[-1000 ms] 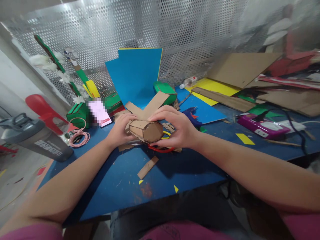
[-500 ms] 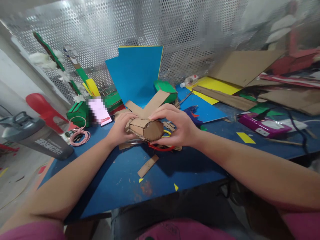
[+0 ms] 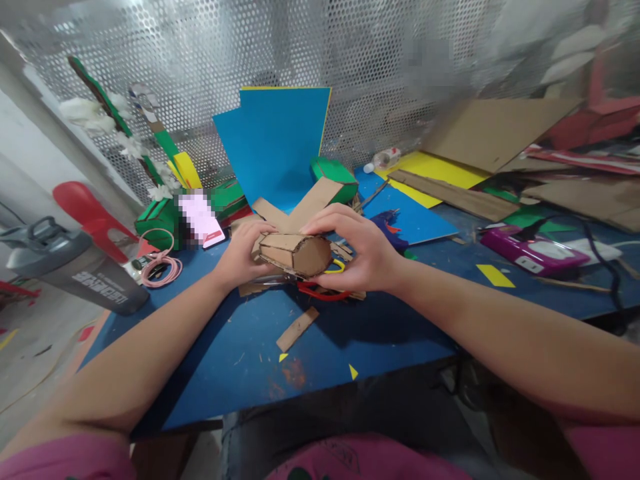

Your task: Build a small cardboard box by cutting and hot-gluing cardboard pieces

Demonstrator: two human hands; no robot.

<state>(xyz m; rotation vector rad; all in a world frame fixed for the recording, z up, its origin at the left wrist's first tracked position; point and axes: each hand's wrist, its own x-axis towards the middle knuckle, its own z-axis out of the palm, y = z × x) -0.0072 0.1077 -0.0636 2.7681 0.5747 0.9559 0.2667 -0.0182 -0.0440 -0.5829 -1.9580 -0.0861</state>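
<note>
Between my two hands is a small many-sided cardboard box [image 3: 285, 252], held just above the blue table [image 3: 235, 360]. My left hand [image 3: 245, 255] grips its left end, and my right hand [image 3: 357, 250] curls round the right end with fingers over the top and thumb below. Crossed cardboard strips [image 3: 317, 203] rise behind the box. Scissors with red and yellow handles [image 3: 327, 292] lie partly hidden under it and my right hand. A loose cardboard strip [image 3: 297, 329] rests nearer to me.
Left stand a grey shaker bottle [image 3: 95, 273], a coiled pink cable [image 3: 161, 269] and a phone [image 3: 201, 220]. Blue board [image 3: 280, 147] leans on the perforated metal screen behind. To the right are a purple power strip [image 3: 533, 250] and cardboard sheets [image 3: 495, 133].
The cardboard box has turned slightly in my hands, so more of its near side faces me. Both hands keep their hold. The whole view has shifted slightly.
</note>
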